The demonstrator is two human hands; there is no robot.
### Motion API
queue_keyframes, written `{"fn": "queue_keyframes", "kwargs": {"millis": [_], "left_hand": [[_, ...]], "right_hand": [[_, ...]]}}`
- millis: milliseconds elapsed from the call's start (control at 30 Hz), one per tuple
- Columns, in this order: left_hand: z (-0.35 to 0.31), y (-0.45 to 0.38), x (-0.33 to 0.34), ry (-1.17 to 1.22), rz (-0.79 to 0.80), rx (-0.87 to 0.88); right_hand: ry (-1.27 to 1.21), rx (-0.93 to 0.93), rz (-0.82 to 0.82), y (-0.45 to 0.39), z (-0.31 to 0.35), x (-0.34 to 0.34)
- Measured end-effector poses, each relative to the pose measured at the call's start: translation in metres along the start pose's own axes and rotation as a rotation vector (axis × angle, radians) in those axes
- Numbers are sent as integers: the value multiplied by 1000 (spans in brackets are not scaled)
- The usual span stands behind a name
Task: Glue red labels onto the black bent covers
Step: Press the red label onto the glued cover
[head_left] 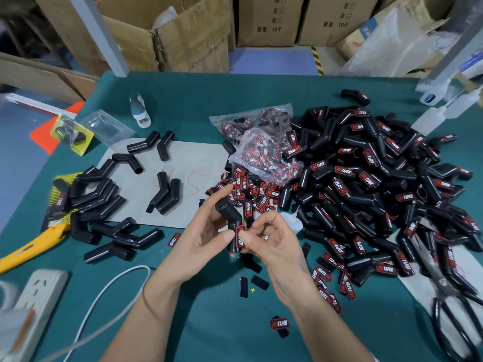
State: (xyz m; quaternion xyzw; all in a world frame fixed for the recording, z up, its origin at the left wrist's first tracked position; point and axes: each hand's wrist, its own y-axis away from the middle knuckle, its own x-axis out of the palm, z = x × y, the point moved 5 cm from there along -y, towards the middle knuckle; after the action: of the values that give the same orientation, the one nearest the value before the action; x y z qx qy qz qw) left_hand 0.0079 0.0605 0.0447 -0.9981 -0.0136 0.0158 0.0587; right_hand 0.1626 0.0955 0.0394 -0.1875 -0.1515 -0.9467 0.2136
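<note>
At the left of the counter [183, 100] lie the unlabelled covers [104, 205], still to be done. At centre, your left hand [206, 236] holds one black bent cover [231, 220] above the counter, fingers curled round it and thumb pressing the red label [240, 237] on its lower limb. Your right hand [269, 241] pinches the same label from the other side. Loose labels [251, 192] lie just behind. At the right, the large labelled pile [366, 184] indicates most of the batch is complete.

Left hand [206, 231] and right hand [266, 239] raised, thumbs pinching
</note>
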Motion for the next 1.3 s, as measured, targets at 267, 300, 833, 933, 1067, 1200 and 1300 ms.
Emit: {"fn": "queue_keyframes", "kwargs": {"millis": [267, 300, 833, 933, 1067, 1200, 1300], "left_hand": [[1, 0, -1, 7, 4, 10], [1, 0, -1, 7, 4, 10], [6, -2, 2, 53, 10, -1], [5, -1, 1, 85, -10, 6], [9, -3, -7, 205, -137, 12], [3, -4, -8, 419, -217, 59], [-1, -3, -2, 568, -282, 43]], "right_hand": [[8, -10, 10, 0, 1, 1], [8, -13, 10, 0, 2, 1], [31, -62, 0, 1, 5, -1], [91, -77, -31, 3, 6, -1], [153, -164, -66, 9, 10, -2], [241, -208, -88, 15, 11, -1], [298, -197, -74, 16, 7, 3]]}}
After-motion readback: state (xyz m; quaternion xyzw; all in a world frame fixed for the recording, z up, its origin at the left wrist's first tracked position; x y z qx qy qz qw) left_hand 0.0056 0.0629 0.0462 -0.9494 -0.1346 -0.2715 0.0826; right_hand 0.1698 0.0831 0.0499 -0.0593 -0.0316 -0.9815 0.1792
